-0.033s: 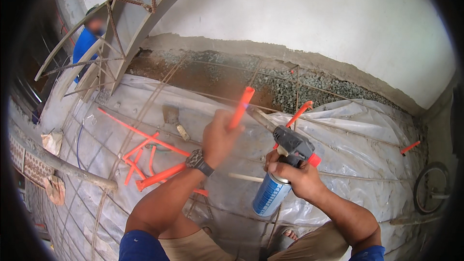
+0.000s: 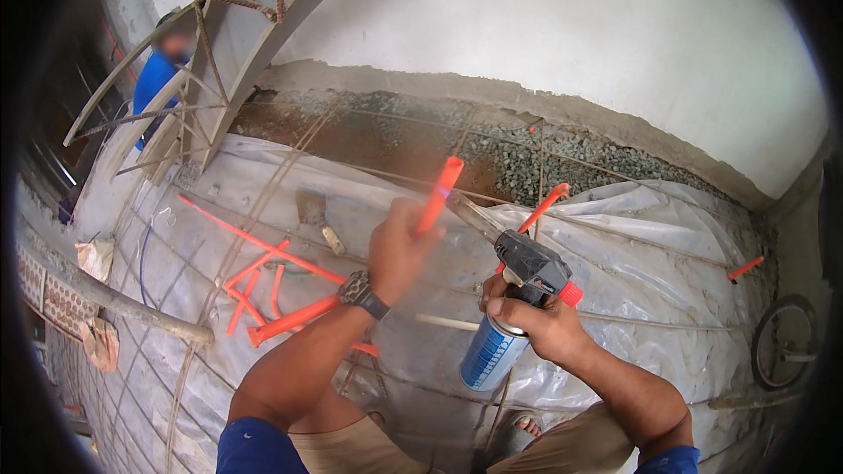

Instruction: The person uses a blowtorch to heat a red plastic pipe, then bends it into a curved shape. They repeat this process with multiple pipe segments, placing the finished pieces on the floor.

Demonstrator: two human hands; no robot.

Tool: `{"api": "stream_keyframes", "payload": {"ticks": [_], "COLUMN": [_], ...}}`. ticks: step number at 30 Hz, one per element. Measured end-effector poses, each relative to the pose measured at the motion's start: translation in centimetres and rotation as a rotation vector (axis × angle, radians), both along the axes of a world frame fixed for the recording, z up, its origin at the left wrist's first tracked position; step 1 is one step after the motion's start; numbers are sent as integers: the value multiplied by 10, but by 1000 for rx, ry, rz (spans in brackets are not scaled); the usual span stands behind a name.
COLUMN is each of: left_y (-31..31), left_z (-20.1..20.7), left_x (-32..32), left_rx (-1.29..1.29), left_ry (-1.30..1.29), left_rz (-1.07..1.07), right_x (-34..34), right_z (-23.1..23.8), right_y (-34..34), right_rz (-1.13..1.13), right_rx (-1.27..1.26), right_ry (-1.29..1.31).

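Observation:
My left hand (image 2: 397, 250), a watch on its wrist, is closed around a short orange plastic pipe (image 2: 445, 183). The pipe's open upper end tilts up and to the right. In my right hand (image 2: 543, 326) is a gas torch (image 2: 534, 261), with a black head, a red knob and a blue-and-white gas can (image 2: 494, 355) below. Its metal nozzle (image 2: 474, 218) points at the pipe from close by, and a faint bluish-purple glow shows on the pipe's side. The left fingers are partly smeared by motion.
Several orange pipe pieces (image 2: 294, 320) lie at left on plastic sheeting (image 2: 615, 369) crossed by rebar. Two more orange pipes stick up at right. Gravel (image 2: 562, 162) borders the white wall. A steel frame (image 2: 255, 61) rises at upper left, with a person in blue (image 2: 154, 83) behind it.

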State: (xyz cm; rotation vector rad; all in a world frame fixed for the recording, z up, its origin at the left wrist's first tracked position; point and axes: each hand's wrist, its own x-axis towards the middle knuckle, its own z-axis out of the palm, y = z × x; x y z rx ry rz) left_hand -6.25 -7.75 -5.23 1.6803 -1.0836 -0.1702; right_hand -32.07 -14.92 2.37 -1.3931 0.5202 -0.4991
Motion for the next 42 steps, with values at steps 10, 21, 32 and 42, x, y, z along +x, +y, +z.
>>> {"api": "stream_keyframes", "payload": {"ticks": [10,21,32,42], "left_y": [-6,-6,-5,-5], "left_z": [6,1,1,-3], "left_x": [9,13,15,19], "left_rx": [27,54,56,76], "left_ry": [15,-18,-31,-10], "left_rz": [31,43,24,18], "right_x": [9,14,13,9], "right_z": [0,-4,-3,5], "right_y": [-3,-7,-10,-10], "right_rz": [-8,-68,-88,-127], "right_rx": [8,141,207,242], "right_ry": [-11,11,-72,-56]}}
